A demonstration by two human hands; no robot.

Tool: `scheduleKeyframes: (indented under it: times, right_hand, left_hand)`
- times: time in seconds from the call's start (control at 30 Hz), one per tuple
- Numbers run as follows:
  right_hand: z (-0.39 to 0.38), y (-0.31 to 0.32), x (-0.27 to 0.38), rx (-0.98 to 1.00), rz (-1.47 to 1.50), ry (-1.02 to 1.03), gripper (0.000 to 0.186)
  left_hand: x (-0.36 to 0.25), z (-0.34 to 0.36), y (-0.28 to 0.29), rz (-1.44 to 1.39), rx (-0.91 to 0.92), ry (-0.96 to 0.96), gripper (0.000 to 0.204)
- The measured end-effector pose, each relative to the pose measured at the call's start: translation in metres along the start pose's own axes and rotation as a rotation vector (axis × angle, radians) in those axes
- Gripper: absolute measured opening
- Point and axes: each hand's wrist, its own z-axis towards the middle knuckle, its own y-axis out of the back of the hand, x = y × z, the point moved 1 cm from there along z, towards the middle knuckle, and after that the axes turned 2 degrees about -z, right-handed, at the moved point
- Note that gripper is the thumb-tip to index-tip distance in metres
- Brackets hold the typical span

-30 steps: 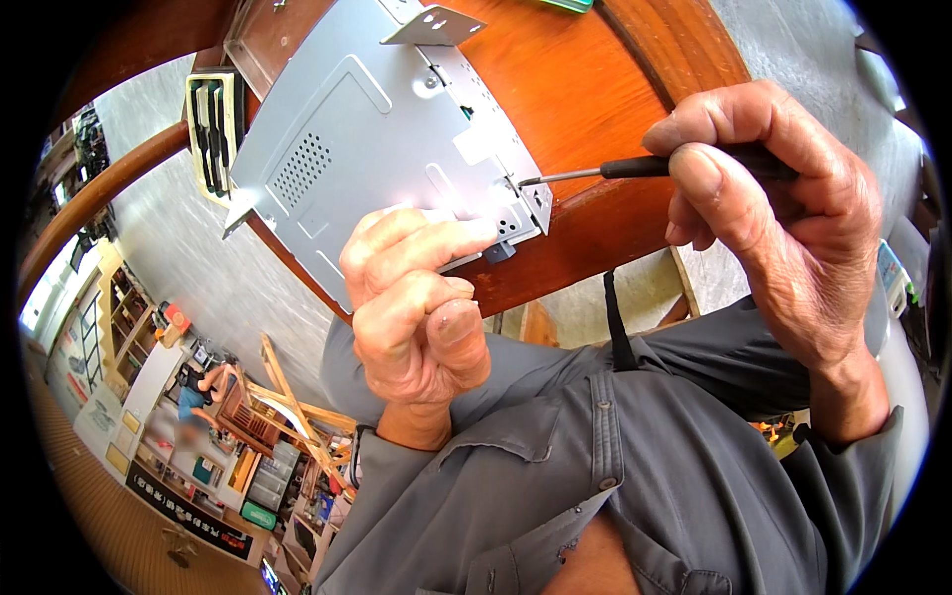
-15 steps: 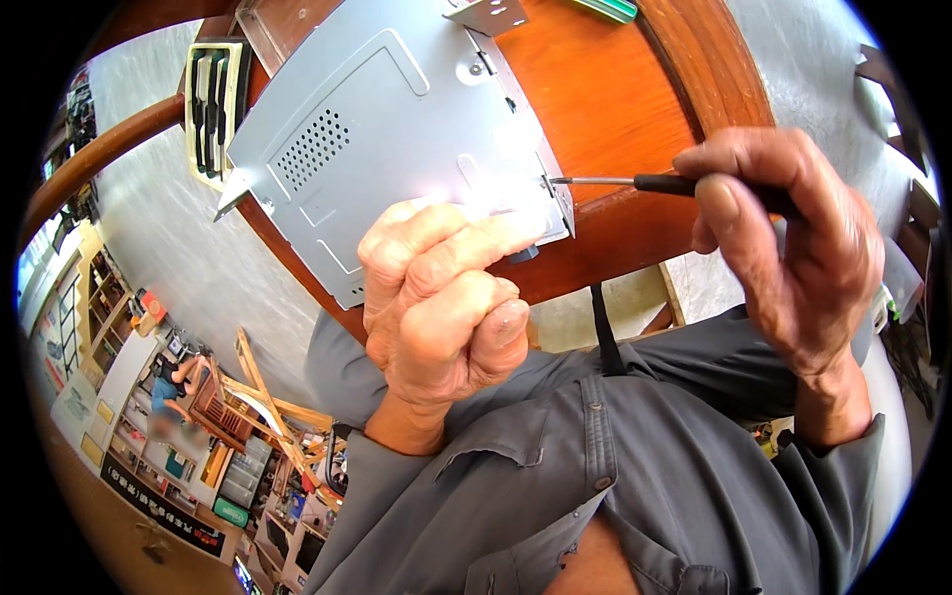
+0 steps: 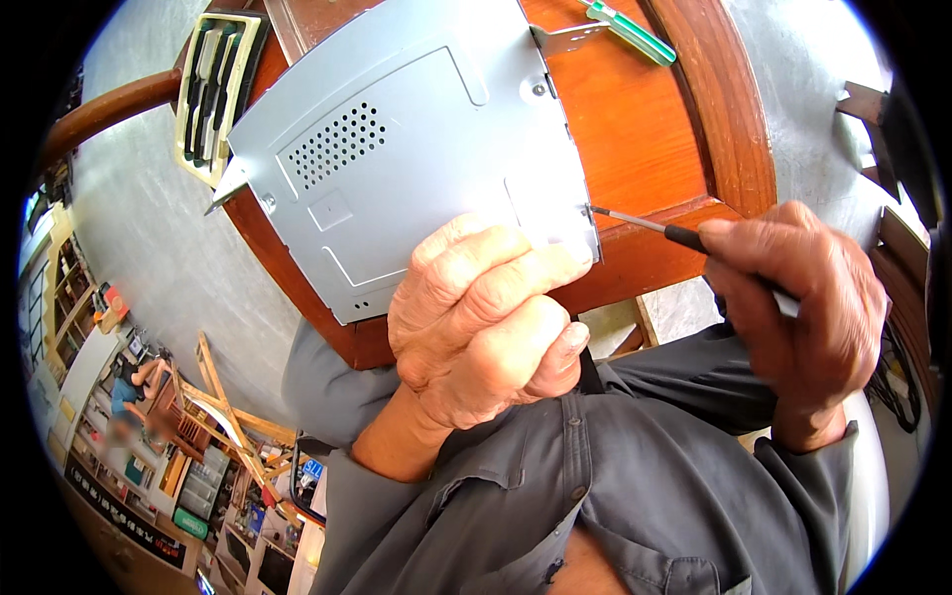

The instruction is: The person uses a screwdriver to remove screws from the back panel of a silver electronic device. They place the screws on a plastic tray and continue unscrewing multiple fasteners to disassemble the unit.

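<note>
Right hand (image 3: 798, 307) closed around the dark handle of a slim screwdriver (image 3: 650, 225), thumb laid along it, with the metal shaft pointing left and its tip at the edge of a metal casing (image 3: 416, 188). Left hand (image 3: 486, 312) over the casing's near corner, fingers bent and close together, thumb tucked just below; impossible to tell from this angle whether pinching the sheet or only resting on it. Just beyond the left hand, and to the left of the right hand, the casing: broad, flat, silver-grey sheet metal with smooth faces and a white glare near the left fingertips. Beyond the left knuckles, a slanting patch of round, dark punched holes inside a shallow pressed outline, with more raised lines around it. Directly left of the left hand, a few small holes near another corner. Farther off, a bracket (image 3: 570, 38) jutting from the casing's right edge, and a bent tab on the left side. Beneath, a glossy orange-brown wooden surface (image 3: 635, 119). Well beyond the right hand, a green-handled tool (image 3: 635, 35); far beyond the left hand, a cream tray (image 3: 190, 159) of slim dark-handled tools.
</note>
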Motion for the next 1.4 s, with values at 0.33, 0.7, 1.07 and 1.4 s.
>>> scheduleKeyframes:
  times: [0.33, 0.7, 1.07, 1.4]
  right_hand:
    - [0.003, 0.005, 0.015, -0.009, -0.088, -0.031, 0.018]
    - [-0.002, -0.006, -0.014, -0.041, 0.444, -0.442, 0.016]
    - [-0.007, -0.008, -0.025, -0.077, 0.499, -0.392, 0.022]
    - [-0.003, -0.009, -0.025, -0.033, 0.482, -0.405, 0.022]
  left_hand:
    - [-0.003, 0.005, -0.006, 0.029, -0.047, -0.027, 0.011]
    - [0.006, -0.002, -0.014, 0.058, -0.154, -0.067, 0.022]
    - [0.013, -0.009, -0.014, 0.012, -0.177, -0.121, 0.027]
    - [0.007, -0.002, -0.011, 0.002, -0.159, -0.081, 0.009]
